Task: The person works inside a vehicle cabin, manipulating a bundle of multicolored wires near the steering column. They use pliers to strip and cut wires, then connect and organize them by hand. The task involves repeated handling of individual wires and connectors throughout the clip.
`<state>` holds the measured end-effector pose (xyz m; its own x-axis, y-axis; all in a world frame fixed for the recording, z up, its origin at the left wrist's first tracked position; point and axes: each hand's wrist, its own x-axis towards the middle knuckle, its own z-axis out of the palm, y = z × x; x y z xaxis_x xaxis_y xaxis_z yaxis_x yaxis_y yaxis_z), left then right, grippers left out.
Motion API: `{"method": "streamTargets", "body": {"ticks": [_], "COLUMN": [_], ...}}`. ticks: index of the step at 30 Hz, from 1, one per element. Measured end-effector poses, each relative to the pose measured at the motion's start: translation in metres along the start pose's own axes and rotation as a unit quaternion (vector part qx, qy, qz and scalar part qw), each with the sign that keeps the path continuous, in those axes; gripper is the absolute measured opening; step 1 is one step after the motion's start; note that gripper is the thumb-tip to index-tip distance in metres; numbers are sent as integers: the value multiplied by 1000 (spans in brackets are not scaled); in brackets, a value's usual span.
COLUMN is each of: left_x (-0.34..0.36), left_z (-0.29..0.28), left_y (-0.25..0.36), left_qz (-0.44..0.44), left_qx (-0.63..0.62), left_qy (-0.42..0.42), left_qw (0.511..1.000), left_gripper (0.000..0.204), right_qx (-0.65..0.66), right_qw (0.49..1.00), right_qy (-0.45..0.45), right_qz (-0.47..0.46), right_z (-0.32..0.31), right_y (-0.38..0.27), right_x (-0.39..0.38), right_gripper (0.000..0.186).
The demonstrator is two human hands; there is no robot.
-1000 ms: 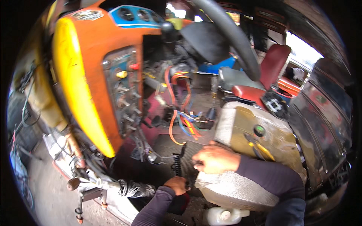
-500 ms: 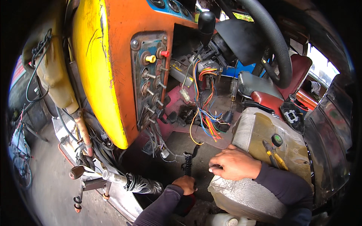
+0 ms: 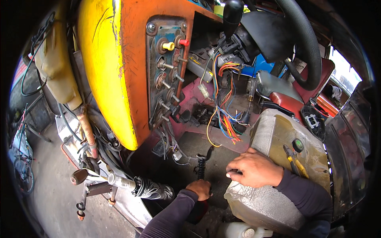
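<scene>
My left hand (image 3: 199, 189) is down at the floor, fingers curled closed at the near end of a black coiled spring-like part (image 3: 201, 168). What sits inside the fist is hidden. My right hand (image 3: 254, 168) leans palm down on a worn grey-beige seat cushion (image 3: 262, 200), its fingers loosely bent over the edge and no object visible in it. Yellow-handled pliers (image 3: 295, 162) and a roll of black tape (image 3: 297, 145) lie on the cushion just beyond that hand. Loose coloured wires (image 3: 226, 127) hang ahead of both hands.
A steering wheel (image 3: 307, 47) and a black-knobbed lever (image 3: 233, 18) stand ahead. On the left is an orange and yellow panel (image 3: 135, 47) with a switch plate (image 3: 168, 71). A metal frame with a brown-knobbed handle (image 3: 79, 176) juts out at lower left. A whitish plastic container (image 3: 248, 230) is at the bottom edge.
The whole view has shifted a little, so things sit slightly further right and higher. Both hands keep their places on the floor part and the cushion.
</scene>
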<state>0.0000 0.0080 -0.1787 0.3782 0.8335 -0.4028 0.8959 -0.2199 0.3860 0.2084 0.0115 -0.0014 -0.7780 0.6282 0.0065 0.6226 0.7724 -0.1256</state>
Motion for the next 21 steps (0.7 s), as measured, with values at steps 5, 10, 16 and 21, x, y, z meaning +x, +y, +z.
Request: {"method": "streamTargets", "body": {"ticks": [5,10,16,21], "left_x": [6,6,0,3], "left_z": [3,3,-2,3], "left_y": [-6,-5,-2,-6], "left_qz": [14,19,9,12], "left_qx": [0,2,-10,1], "left_qy": [4,8,9,12], "left_qw": [1000,1000,1000,1000], "left_gripper": [45,44,43,42], "right_qx": [-5,5,13,14], "right_qw": [1000,1000,1000,999], "right_qy": [-27,5,16,26], "right_qz": [12,-2,-16,-22], "right_z": [-5,1,3,5], "right_y": [-2,1,4,4], "right_x": [2,-1,0,1], "right_gripper": [28,28,27,27]}}
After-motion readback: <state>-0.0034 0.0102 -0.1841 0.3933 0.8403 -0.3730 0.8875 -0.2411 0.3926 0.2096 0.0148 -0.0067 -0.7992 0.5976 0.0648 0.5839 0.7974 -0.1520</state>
